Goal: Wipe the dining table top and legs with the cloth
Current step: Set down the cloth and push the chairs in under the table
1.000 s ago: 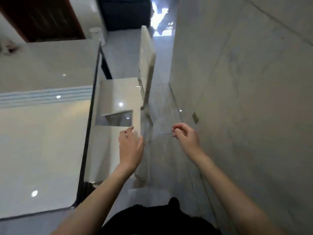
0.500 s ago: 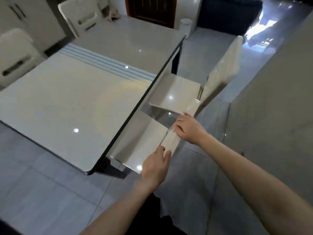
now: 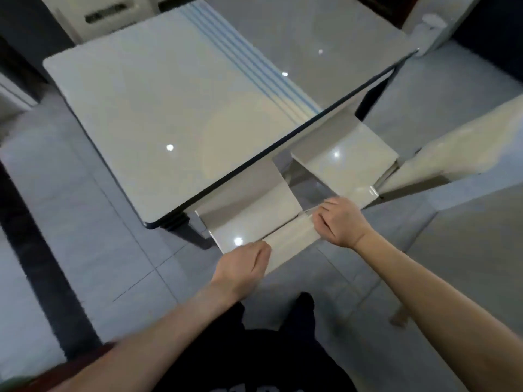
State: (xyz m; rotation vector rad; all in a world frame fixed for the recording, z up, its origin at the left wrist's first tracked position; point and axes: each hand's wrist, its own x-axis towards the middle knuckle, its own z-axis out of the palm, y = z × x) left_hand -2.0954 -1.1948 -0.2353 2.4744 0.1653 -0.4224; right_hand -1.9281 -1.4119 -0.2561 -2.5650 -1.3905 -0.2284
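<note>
At top left one chair (image 3: pixel 107 12) is cut off; one glossy dining table (image 3: pixel 169 108) fills the left and centre, one dark leg (image 3: pixel 185 230) showing under its near corner. Your two hands, left hand (image 3: pixel 240 267) then right hand (image 3: pixel 339 222), grip the top rail of a second chair (image 3: pixel 288 240) tucked under it. A third chair (image 3: pixel 348 165), right, is blurred.

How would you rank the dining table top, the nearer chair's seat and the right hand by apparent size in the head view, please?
1. dining table top, clearly largest.
2. nearer chair's seat, partly hidden by the table.
3. right hand, gripping the chair back; smallest despite being nearest.
</note>
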